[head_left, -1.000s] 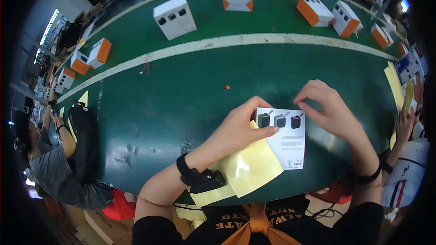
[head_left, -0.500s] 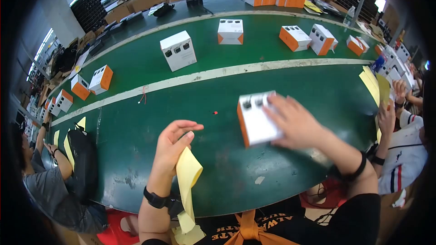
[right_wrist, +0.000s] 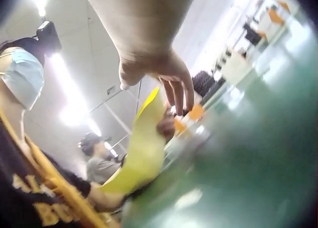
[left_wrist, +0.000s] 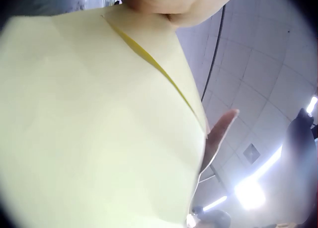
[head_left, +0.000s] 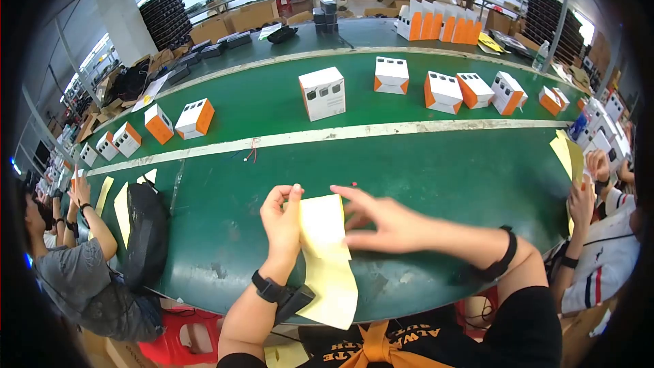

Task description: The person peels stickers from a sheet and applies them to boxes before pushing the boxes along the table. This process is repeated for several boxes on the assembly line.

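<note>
Yellow sheets (head_left: 328,286) hang from the left hand (head_left: 281,221), whose thumb and fingers pinch their upper left edge in the head view. At the sheets' right edge is the right hand (head_left: 381,221), blurred, its fingers spread; whether it touches them I cannot tell. The left wrist view is mostly filled by the pale yellow sheet (left_wrist: 99,128), with a narrow gap between two layers. In the right wrist view the right hand (right_wrist: 159,71) has its fingers extended above the yellow sheet (right_wrist: 141,148).
White and orange boxes (head_left: 322,94) stand along the green strip beyond the pale line (head_left: 272,143). A black case (head_left: 146,232) lies at the left, near a seated person. A tiny red piece (head_left: 353,184) lies beyond the hands. Another person sits at the right.
The box that the right hand held on the near table is gone from there, and the right hand has moved left to the sheets. The left hand still holds them, now spread wider.
</note>
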